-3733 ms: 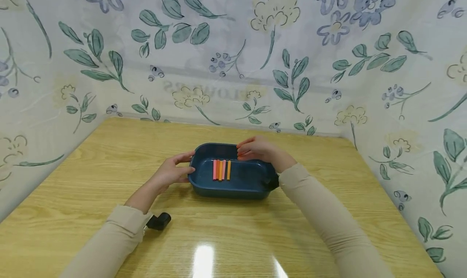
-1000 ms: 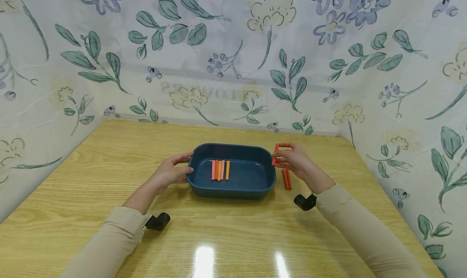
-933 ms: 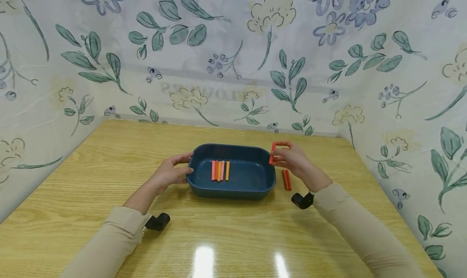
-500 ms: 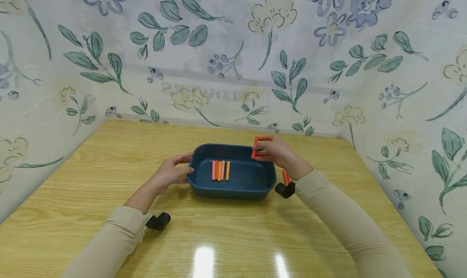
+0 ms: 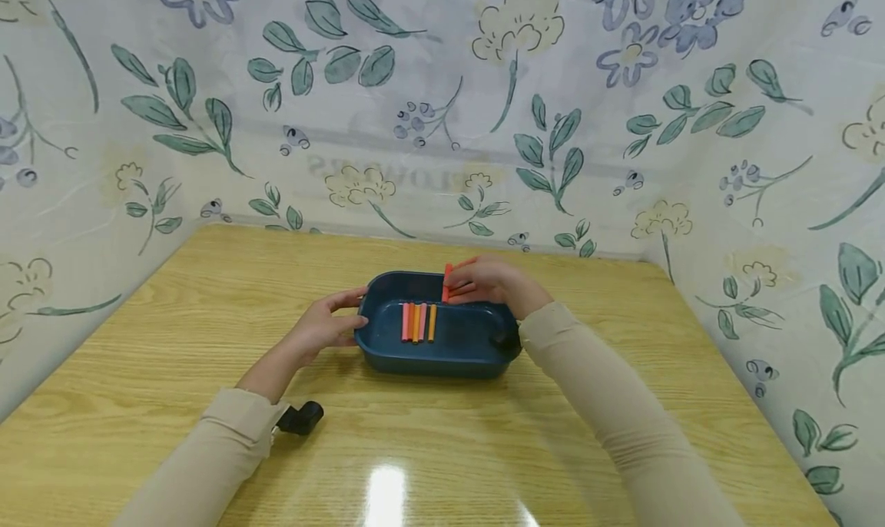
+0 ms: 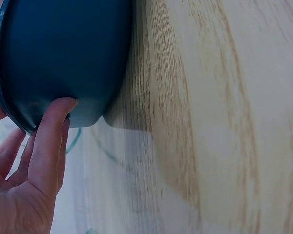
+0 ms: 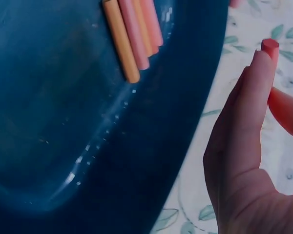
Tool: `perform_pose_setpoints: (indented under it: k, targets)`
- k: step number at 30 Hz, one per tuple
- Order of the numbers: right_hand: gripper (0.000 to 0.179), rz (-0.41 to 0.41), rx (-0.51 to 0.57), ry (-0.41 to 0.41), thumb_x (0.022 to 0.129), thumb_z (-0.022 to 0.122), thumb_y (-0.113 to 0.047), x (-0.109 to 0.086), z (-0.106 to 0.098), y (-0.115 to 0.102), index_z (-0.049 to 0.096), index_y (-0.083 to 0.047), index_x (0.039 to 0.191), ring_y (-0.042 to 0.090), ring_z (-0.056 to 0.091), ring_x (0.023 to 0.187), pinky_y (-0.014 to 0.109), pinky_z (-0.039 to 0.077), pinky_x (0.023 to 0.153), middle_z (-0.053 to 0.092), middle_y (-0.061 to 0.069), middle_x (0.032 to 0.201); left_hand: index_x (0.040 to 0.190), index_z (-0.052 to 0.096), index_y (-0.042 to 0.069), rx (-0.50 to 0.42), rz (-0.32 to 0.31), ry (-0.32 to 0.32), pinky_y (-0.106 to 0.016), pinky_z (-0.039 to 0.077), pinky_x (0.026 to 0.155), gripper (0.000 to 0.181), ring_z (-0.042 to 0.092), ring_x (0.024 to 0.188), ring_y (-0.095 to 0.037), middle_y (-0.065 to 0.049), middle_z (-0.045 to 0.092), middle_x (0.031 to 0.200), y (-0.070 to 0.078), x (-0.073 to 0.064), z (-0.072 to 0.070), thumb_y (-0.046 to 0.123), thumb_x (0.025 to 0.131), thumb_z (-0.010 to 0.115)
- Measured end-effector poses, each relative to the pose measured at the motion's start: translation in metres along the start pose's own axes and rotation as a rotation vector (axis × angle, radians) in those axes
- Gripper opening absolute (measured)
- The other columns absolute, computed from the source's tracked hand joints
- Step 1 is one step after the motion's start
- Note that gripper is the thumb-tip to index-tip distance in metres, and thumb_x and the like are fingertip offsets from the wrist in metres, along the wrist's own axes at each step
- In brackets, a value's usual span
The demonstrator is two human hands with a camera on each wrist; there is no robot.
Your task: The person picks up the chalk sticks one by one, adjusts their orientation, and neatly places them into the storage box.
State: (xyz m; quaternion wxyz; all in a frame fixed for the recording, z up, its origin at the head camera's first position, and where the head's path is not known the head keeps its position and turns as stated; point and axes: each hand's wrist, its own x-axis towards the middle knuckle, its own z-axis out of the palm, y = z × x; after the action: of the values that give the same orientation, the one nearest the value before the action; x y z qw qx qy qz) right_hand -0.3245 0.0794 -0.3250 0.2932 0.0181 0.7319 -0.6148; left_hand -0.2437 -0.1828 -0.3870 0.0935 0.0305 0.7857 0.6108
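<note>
A dark blue oblong dish (image 5: 435,366) stands on the table. My left hand (image 5: 323,323) grips its left end, fingers and thumb at the rim; the left wrist view shows that hand (image 6: 39,165) against the dish wall (image 6: 63,53). Inside the dish, towards the left, several pink and orange chalk sticks (image 5: 415,323) lie side by side, and one yellow-orange chalk stick (image 5: 432,323) lies just right of them. Over the back rim, my right hand (image 5: 494,281) pinches a red chalk stick (image 5: 446,283) upright between fingers and thumb; its end (image 7: 270,46) shows past the fingertips.
The wood-grain table (image 5: 207,304) runs back to a flower-printed cloth (image 5: 442,89), which also hangs along both sides. A black camera mount (image 5: 302,418) juts from the left wrist. The right sleeve (image 5: 601,389) crosses the table right of the dish.
My right hand has carried the red chalk leftward from beside the dish to over its back rim. The red sticks right of the dish are now hidden behind the sleeve. The left hand stays put.
</note>
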Motion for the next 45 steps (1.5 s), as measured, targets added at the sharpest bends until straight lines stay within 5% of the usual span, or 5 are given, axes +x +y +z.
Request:
perform_pose_setpoints:
  k: [12,23,30,39,45]
  targets:
    - [0.016,0.135,-0.278,-0.114,0.086,0.057,0.009,0.020,0.006,0.019,0.062,0.015,0.100,0.025,0.063,0.075,0.033,0.057,0.071,0.062,0.020,0.090,0.145,0.032,0.004,0.002,-0.008,-0.016,-0.039,0.055,0.076,0.058,0.062,0.097,-0.033,-0.027,0.031,0.138,0.000,0.002,0.004,0.003,0.092,0.055]
    - [0.047,0.200,-0.213,-0.085,0.085,0.056,0.011,0.027,0.010,0.030,0.037,0.013,0.128,0.024,0.062,0.070,0.031,0.057,0.070,0.056,0.020,0.094,0.145,0.032,0.005,0.011,-0.009,-0.013,-0.039,0.054,0.077,0.057,0.061,0.099,-0.035,-0.027,0.031,0.138,0.003,0.002,0.005,0.003,0.092,0.054]
    - [0.040,0.106,-0.132,-0.069,0.090,0.055,0.002,0.022,0.006,0.025,0.044,0.011,0.127,0.025,0.061,0.080,0.033,0.055,0.077,0.057,0.020,0.099,0.145,0.032,0.005,0.012,-0.008,-0.012,-0.039,0.054,0.077,0.057,0.061,0.099,-0.035,-0.027,0.031,0.138,0.003,0.002,0.006,0.003,0.092,0.054]
    - [0.043,-0.074,-0.103,-0.094,0.095,0.050,-0.004,-0.009,-0.009,0.009,0.039,0.012,0.133,0.029,0.060,0.091,0.045,0.043,0.095,0.044,0.034,0.126,0.145,0.030,0.005,0.003,-0.005,-0.005,-0.040,0.054,0.077,0.058,0.060,0.100,-0.037,-0.028,0.030,0.138,0.003,0.000,0.001,0.003,0.092,0.054]
    - [0.041,-0.146,-0.132,-0.070,0.096,0.048,-0.005,-0.032,-0.024,0.012,0.039,0.013,0.131,0.032,0.061,0.094,0.041,0.048,0.091,0.053,0.026,0.110,0.146,0.030,0.005,0.008,-0.013,0.001,-0.040,0.054,0.077,0.059,0.060,0.100,-0.037,-0.028,0.030,0.138,0.003,-0.002,0.000,0.004,0.092,0.055]
